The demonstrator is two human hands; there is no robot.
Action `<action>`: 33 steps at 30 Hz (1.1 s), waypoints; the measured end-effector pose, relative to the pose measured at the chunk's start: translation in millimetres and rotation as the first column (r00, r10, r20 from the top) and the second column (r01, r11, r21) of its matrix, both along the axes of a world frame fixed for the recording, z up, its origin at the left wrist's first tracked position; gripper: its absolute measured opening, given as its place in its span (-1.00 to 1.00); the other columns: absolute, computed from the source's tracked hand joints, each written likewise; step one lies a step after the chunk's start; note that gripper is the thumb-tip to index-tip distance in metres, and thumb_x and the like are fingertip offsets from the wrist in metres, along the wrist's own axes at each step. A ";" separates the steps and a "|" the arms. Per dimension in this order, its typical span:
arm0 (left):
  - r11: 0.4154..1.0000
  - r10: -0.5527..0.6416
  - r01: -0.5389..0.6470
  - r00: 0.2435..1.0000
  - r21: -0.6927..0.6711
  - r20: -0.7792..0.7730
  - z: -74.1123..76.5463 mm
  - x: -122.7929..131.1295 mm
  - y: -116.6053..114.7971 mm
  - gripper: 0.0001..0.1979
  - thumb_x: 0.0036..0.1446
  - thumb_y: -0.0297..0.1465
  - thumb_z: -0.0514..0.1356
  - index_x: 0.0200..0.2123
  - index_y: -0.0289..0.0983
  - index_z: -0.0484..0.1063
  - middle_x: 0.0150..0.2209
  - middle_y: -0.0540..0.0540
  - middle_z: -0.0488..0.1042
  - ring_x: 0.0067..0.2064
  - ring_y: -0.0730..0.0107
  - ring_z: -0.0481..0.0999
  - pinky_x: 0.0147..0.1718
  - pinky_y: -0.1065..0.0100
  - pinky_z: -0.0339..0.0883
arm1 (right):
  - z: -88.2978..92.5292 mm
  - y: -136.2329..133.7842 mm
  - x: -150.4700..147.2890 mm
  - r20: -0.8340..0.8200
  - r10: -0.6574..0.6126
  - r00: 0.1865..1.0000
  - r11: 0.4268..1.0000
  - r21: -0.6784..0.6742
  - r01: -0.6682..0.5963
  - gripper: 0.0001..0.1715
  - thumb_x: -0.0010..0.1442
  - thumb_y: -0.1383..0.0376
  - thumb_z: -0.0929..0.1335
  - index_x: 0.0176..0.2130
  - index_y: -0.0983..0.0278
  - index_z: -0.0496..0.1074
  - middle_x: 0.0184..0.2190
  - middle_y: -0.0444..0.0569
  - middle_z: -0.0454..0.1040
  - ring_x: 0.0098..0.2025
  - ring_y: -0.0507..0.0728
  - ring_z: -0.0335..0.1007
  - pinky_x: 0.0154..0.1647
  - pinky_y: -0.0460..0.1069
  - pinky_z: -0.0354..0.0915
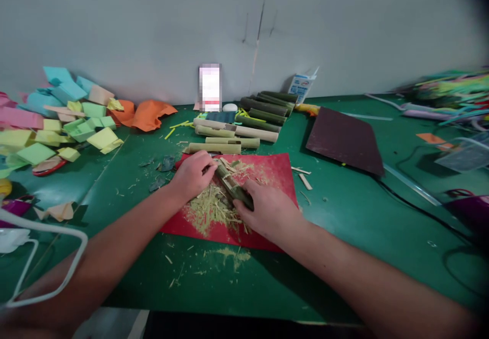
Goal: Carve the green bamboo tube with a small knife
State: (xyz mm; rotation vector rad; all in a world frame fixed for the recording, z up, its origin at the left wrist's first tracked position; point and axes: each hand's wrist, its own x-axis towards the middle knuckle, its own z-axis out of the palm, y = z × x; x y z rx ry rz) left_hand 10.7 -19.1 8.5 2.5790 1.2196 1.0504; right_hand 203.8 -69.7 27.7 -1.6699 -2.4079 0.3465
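A short green bamboo piece (233, 186) lies slanted over a red mat (278, 171) strewn with pale shavings (212, 209). My right hand (267, 209) is closed round the near end of the bamboo piece. My left hand (193, 173) is closed at its far end; a red handle tip (179, 163) shows beside the hand, and I cannot make out what the fingers hold. Both hands rest over the mat on the green table (344, 212).
A row of cut bamboo sections (244, 122) lies behind the mat. Coloured folded papers (69, 125) pile at the left, a dark sheet (346, 138) lies at the right with black cables (420, 206), and a white wire frame (49, 257) stands near left.
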 end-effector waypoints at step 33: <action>1.000 -0.017 0.016 0.998 -0.010 -0.055 -1.7 -0.4 -0.8 -0.81 0.21 -0.44 0.03 -0.43 -0.32 0.35 -0.44 -0.07 0.31 -0.34 0.38 0.33 -0.31 0.34 0.23 | 1.9 0.5 1.7 -0.002 -0.011 1.000 1.000 -0.018 0.011 -0.82 0.12 0.17 0.25 -0.39 0.25 0.28 -0.50 -0.08 0.39 -0.51 0.04 0.24 -0.57 -0.05 -0.09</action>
